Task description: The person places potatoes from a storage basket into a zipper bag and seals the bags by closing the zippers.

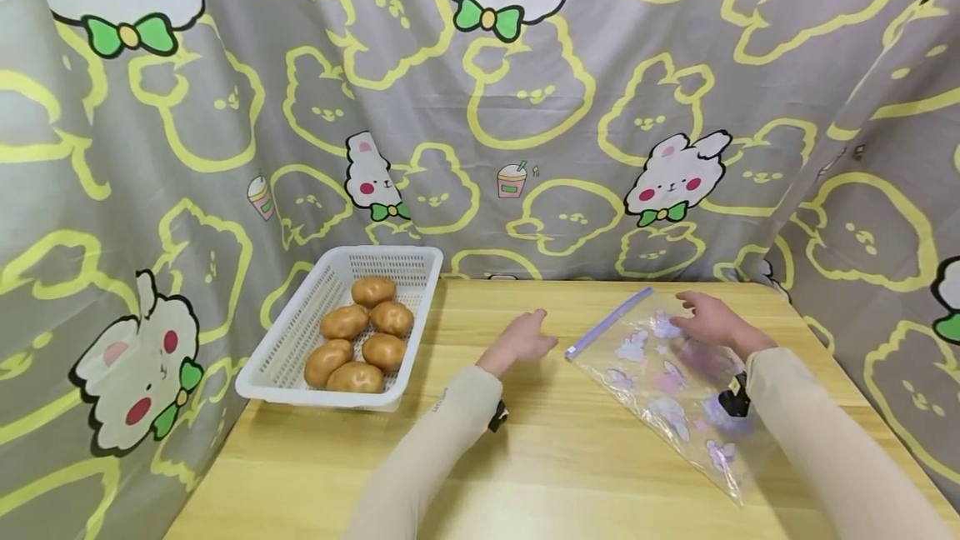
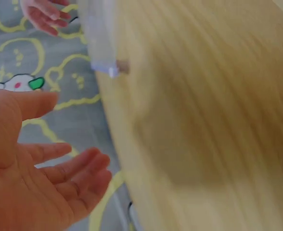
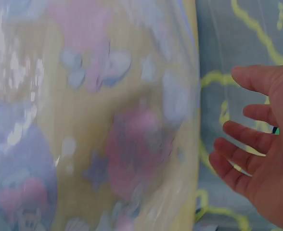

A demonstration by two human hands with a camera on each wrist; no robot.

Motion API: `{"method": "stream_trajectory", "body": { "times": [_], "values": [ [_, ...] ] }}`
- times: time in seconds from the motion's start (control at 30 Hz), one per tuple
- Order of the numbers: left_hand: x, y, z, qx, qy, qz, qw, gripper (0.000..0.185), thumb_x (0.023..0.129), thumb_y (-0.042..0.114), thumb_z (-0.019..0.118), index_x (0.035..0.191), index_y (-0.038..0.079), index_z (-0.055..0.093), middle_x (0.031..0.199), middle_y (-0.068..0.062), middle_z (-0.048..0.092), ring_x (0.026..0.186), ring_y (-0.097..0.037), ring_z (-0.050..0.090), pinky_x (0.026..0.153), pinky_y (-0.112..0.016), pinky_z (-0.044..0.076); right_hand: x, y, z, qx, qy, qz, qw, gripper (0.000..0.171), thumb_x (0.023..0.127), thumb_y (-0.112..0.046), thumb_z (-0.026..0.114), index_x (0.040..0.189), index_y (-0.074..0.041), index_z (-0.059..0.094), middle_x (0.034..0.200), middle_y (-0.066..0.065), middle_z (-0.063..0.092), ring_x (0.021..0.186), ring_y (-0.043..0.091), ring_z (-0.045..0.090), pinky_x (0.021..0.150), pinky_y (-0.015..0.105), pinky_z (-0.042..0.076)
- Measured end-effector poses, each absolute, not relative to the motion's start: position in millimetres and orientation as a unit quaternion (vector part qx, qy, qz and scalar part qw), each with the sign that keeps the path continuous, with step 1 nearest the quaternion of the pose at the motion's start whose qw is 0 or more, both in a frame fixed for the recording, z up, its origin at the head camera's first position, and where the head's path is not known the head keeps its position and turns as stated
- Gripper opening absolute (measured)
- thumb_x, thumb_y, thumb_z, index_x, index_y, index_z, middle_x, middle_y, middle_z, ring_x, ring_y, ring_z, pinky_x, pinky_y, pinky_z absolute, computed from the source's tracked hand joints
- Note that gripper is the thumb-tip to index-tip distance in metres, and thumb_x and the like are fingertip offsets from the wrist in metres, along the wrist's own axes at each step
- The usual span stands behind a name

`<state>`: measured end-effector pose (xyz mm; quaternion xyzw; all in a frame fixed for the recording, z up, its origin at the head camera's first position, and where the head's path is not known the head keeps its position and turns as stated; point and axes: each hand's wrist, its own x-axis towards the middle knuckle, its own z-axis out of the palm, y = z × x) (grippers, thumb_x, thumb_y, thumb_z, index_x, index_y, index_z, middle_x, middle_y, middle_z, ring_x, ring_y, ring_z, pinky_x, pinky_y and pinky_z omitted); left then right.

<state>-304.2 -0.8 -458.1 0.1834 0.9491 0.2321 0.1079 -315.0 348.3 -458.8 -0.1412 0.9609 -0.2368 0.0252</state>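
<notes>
Clear zip bag [image 1: 667, 411] lies flat on the R half of the tabletop [image 1: 570, 465], set at a slant, w/ purple, pink & white cartoon prints + stars. Its blue-purple zip strip [image 1: 609, 323] runs along the end facing my L side, w/ a small white slider [image 1: 572, 351] at the near corner.

My R hand [image 1: 716, 323] is over the bag's far R part, palm down, fingers loosely bent & spread, gripping nothing; can't tell if any part touches the film. My L hand [image 1: 522, 338] is just L of the strip, apart from it, fingers relaxed, thumb away from them, also nothing gripped.

Both arms in beige sleeves [image 1: 435, 448], w/ a black wrist device [image 1: 735, 398] at the R cuff & another at the L.

Further L: white plastic basket [image 1: 322, 396] w/ slotted sides, six brown potatoes [image 1: 344, 322] inside, bunched toward its R side. Bkgd: grey curtain [image 1: 555, 107] w/ yellow animal outlines, white bunny faces w/ green bows, & drink cups.
</notes>
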Motion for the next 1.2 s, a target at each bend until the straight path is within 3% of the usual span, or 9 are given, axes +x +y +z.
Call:
{"method": "stream_trajectory", "body": {
  "times": [0.37, 0.53, 0.67, 0.77, 0.87, 1.0, 1.2],
  "values": [
    [-309.2, 23.0, -476.4, 0.177, 0.928, 0.288, 0.154, 0.055, 0.093, 0.03, 0.06, 0.139, 0.005, 0.043, 0.127, -0.012, 0.057, 0.111, -0.022, 0.056, 0.09, -0.033, 0.046, -314.5, 383.4, -473.6, -0.117, 0.966, -0.227, 0.041, 0.059, 0.089, -0.017, 0.06, 0.129, 0.02, 0.038, 0.122, 0.044, 0.042, 0.111, 0.058, 0.042, 0.09, 0.063, 0.036],
    [-307.6, 27.8, -481.1, 0.165, 0.926, 0.303, 0.155, 0.055, 0.092, 0.026, 0.061, 0.139, 0.004, 0.042, 0.121, -0.012, 0.059, 0.093, -0.017, 0.057, 0.081, -0.03, 0.048, -312.4, 389.6, -473.8, -0.102, 0.969, -0.217, 0.062, 0.061, 0.088, -0.017, 0.059, 0.127, 0.024, 0.035, 0.115, 0.043, 0.048, 0.107, 0.056, 0.046, 0.087, 0.061, 0.04],
    [-302.9, 31.9, -482.4, 0.159, 0.921, 0.321, 0.155, 0.056, 0.092, 0.026, 0.061, 0.139, 0.004, 0.042, 0.122, -0.011, 0.059, 0.094, -0.016, 0.056, 0.083, -0.03, 0.047, -310.8, 394.8, -478.5, -0.068, 0.966, -0.226, 0.105, 0.067, 0.089, -0.018, 0.058, 0.131, 0.024, 0.028, 0.117, 0.043, 0.046, 0.095, 0.046, 0.053, 0.087, 0.059, 0.04],
    [-300.3, 34.3, -482.8, 0.157, 0.917, 0.331, 0.157, 0.054, 0.091, 0.025, 0.062, 0.138, 0.004, 0.044, 0.122, -0.01, 0.06, 0.097, -0.017, 0.058, 0.085, -0.03, 0.047, -310.8, 398.6, -484.7, -0.048, 0.96, -0.243, 0.127, 0.071, 0.088, -0.019, 0.058, 0.135, 0.021, 0.022, 0.12, 0.044, 0.041, 0.077, 0.031, 0.053, 0.079, 0.05, 0.044],
    [-300.0, 35.7, -484.4, 0.16, 0.915, 0.338, 0.151, 0.051, 0.091, 0.024, 0.063, 0.134, 0.003, 0.047, 0.118, -0.01, 0.062, 0.097, -0.017, 0.059, 0.084, -0.029, 0.048, -311.5, 401.1, -490.8, -0.036, 0.953, -0.268, 0.134, 0.074, 0.086, -0.016, 0.059, 0.137, 0.02, 0.019, 0.113, 0.039, 0.043, 0.059, 0.021, 0.049, 0.062, 0.041, 0.046],
    [-298.7, 36.8, -486.8, 0.157, 0.903, 0.369, 0.153, 0.05, 0.09, 0.022, 0.064, 0.132, 0.001, 0.049, 0.114, -0.01, 0.063, 0.092, -0.016, 0.059, 0.082, -0.028, 0.048, -310.8, 399.9, -494.5, -0.029, 0.948, -0.291, 0.126, 0.074, 0.083, -0.012, 0.06, 0.137, 0.019, 0.02, 0.104, 0.03, 0.048, 0.056, 0.02, 0.051, 0.051, 0.036, 0.047],
    [-295.6, 38.1, -491.1, 0.136, 0.877, 0.428, 0.172, 0.048, 0.089, 0.019, 0.065, 0.13, -0.002, 0.05, 0.102, -0.006, 0.061, 0.079, -0.013, 0.057, 0.071, -0.026, 0.049, -307.5, 392.4, -492.8, -0.037, 0.959, -0.27, 0.084, 0.07, 0.08, -0.01, 0.063, 0.133, 0.019, 0.029, 0.105, 0.031, 0.053, 0.077, 0.029, 0.054, 0.069, 0.041, 0.047]
  ]
}}
